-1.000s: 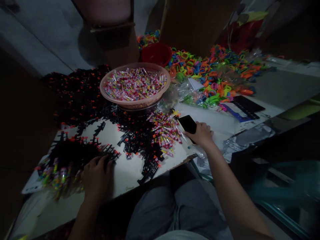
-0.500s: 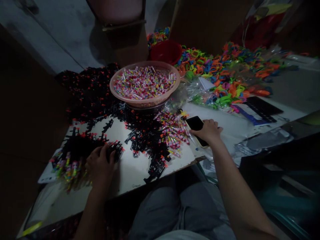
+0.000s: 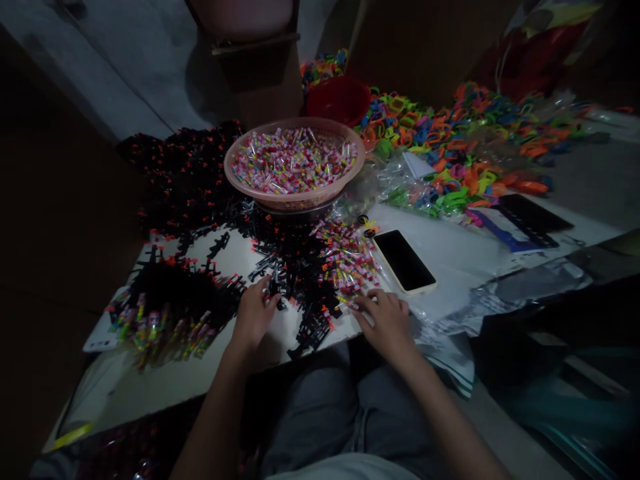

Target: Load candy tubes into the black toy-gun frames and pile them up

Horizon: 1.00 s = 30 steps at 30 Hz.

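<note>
My left hand (image 3: 253,315) rests on the white board (image 3: 260,333), fingertips touching a small black plastic piece at the edge of the black pile (image 3: 295,280). My right hand (image 3: 383,319) lies near the board's front edge, fingers reaching the loose pile of small coloured capsules (image 3: 347,260); whether they pinch one is unclear. A dark phone (image 3: 404,261) lies free on the white surface just beyond my right hand. A pink basket (image 3: 295,198) full of the same capsules stands further back.
A heap of finished black pieces with coloured tubes (image 3: 165,313) lies at the left. A red bowl (image 3: 337,100) and a spread of bright plastic rings (image 3: 450,147) fill the back right. A dark flat tray (image 3: 530,217) and clear bags (image 3: 520,287) lie right. My knees are below the board.
My right hand has left the phone and come back toward me to the capsule pile. My left hand has slid right from the finished heap to the black pieces in the middle.
</note>
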Available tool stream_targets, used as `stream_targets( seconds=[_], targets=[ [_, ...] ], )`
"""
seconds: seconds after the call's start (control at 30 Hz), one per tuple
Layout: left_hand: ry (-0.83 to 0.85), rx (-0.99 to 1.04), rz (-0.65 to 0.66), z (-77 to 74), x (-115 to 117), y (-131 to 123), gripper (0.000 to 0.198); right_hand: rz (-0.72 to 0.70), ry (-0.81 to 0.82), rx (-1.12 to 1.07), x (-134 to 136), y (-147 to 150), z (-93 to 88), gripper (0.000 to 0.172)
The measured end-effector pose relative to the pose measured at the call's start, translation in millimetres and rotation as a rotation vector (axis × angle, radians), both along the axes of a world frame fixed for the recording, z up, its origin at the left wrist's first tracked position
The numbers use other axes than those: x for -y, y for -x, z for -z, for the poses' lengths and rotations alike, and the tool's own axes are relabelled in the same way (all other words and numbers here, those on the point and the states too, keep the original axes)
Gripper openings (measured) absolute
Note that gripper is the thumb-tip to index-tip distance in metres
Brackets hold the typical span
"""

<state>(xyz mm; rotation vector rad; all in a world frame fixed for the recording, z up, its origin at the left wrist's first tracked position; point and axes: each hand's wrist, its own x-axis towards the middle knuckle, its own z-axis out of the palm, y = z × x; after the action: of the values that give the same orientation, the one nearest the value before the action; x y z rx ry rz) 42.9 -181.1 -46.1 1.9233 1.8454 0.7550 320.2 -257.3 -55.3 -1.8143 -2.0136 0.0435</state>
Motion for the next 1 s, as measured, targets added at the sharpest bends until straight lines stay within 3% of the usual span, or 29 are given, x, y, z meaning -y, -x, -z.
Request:
stream_targets(
  seconds=[0.1, 0.2, 0.33, 0.4, 0.5, 0.63, 0.8, 0.9, 1.0],
  targets=[
    [0.022, 0.115, -0.061, 1.2, 8, 9, 0.044, -0.001, -0.026, -0.019, 0, 4, 5.1, 0.017],
    [0.050, 0.233, -0.113, -1.4, 19, 16, 0.048, 0.021, -0.073, -0.180, -1, 0, 0.6, 0.013],
    [0.095, 0.543, -0.216, -17.6, 37, 17, 0.057, -0.023, -0.153, -0.542, 6, -4, -17.6, 0.011],
    [0.058, 0.603, -0.263, -30.6, 48, 13, 0.056, -0.060, -0.171, -0.710, 13, -1, -29.5, 0.011],
    [-0.005, 0.633, -0.296, -51.2, 64, 4, 0.051, -0.203, -0.104, -0.883, 24, 11, -44.4, 0.007],
    [0.163, 0.758, -0.221, -68.3, 87, -17, 0.043, -0.448, 0.037, -0.849, 34, 35, -48.2, 0.010],
    [0.425, 1.061, -0.288, -61.2, 105, -42, 0.046, -0.546, 0.100, -0.684, 41, 50, -40.2, 0.014],
    [0.391, 1.161, -0.317, -50.1, 109, -46, 0.046, -0.543, 0.108, -0.692, 44, 48, -40.4, 0.013],
    [0.355, 1.175, -0.197, -44.2, 112, -47, 0.057, -0.513, 0.083, -0.819, 46, 47, -41.5, 0.012]
  ],
)
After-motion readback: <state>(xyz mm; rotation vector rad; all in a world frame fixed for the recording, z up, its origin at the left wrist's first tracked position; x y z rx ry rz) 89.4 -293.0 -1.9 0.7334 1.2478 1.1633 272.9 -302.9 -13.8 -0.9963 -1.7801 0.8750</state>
